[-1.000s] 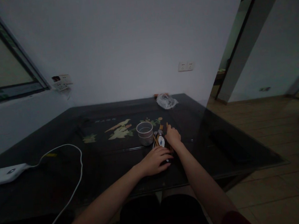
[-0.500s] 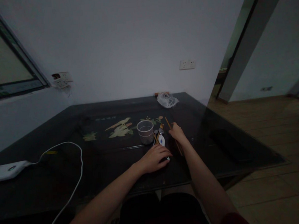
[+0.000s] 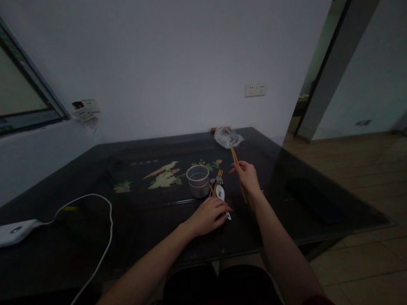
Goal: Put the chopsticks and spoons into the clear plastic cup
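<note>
My right hand (image 3: pixel 247 175) is closed around a pair of wooden chopsticks (image 3: pixel 234 155), raised at a slant with their upper ends pointing toward the back of the table. My left hand (image 3: pixel 210 214) lies curled over the handles of a small bunch of utensils on the tabletop. Out of that bunch show a white spoon (image 3: pixel 220 192) with a blue mark, a metal spoon (image 3: pixel 220 179) and several wooden chopstick ends (image 3: pixel 220 173). The hand hides most of the handles. A clear plastic cup (image 3: pixel 198 182) stands upright just behind and left of the bunch.
The dark glossy table (image 3: pixel 152 221) has a bird and flower picture. At its back lies a crumpled plastic bag (image 3: pixel 227 138). On the right is a dark flat object (image 3: pixel 314 200). A white power bank (image 3: pixel 12 233) with a white cable (image 3: pixel 111 219) occupies the left.
My right hand has lifted slightly and shifted right, bringing the chopsticks more upright, with two now visible side by side. My left hand has barely moved.
</note>
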`<act>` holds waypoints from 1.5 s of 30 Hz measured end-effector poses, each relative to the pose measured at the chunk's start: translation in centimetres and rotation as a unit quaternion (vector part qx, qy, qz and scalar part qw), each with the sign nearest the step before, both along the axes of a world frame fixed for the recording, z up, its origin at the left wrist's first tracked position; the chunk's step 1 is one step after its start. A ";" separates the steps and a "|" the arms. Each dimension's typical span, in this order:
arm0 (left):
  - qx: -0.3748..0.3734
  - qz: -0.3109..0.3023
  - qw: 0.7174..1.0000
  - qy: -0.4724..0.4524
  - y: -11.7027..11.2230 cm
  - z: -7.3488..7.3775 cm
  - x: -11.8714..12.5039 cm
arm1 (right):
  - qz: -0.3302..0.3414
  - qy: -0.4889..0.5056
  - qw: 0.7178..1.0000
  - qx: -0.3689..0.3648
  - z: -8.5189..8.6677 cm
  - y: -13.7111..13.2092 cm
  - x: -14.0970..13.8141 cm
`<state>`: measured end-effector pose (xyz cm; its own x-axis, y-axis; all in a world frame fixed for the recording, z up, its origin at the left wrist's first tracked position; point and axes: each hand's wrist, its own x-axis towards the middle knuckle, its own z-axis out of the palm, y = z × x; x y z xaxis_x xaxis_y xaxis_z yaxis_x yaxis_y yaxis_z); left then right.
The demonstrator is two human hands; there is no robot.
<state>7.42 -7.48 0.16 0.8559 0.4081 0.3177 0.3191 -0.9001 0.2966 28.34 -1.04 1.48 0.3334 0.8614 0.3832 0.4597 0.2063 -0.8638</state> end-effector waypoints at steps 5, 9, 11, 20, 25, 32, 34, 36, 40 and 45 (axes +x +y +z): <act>-0.001 0.000 1.000 -0.006 0.1 -0.2 0.1 | 0.039 0.031 0.994 0.100 1.8 -1.3 -1.1; -0.002 0.001 1.000 -0.006 0.1 -0.2 0.1 | 0.069 0.040 0.988 0.132 2.5 -2.1 -2.1; -0.004 0.001 1.000 -0.007 0.1 -0.1 0.0 | 0.073 0.035 0.988 0.130 2.7 -2.3 -2.3; -0.001 0.006 1.000 -0.008 0.0 -0.2 0.0 | 0.024 0.053 0.988 0.144 2.7 -2.3 -2.3; -0.003 0.004 1.000 -0.005 0.0 -0.1 0.0 | 0.023 0.051 0.988 0.146 2.9 -2.6 -2.4; -0.001 0.004 1.000 0.000 0.0 0.2 0.0 | 0.047 -0.012 0.989 0.140 2.8 -2.5 -2.4; 0.000 0.004 1.000 -0.002 0.0 0.1 0.0 | 0.046 -0.023 0.990 0.134 2.7 -2.4 -2.4; 0.001 0.005 1.000 -0.005 0.0 0.0 0.0 | 0.047 -0.032 0.990 0.128 2.6 -2.3 -2.3; 0.001 0.007 1.000 -0.004 0.0 0.1 -0.1 | 0.054 -0.045 0.990 0.125 2.4 -2.1 -2.2; 0.006 0.010 1.000 -0.019 0.0 0.3 -0.1 | 0.051 -0.043 0.989 0.131 2.2 -2.1 -2.3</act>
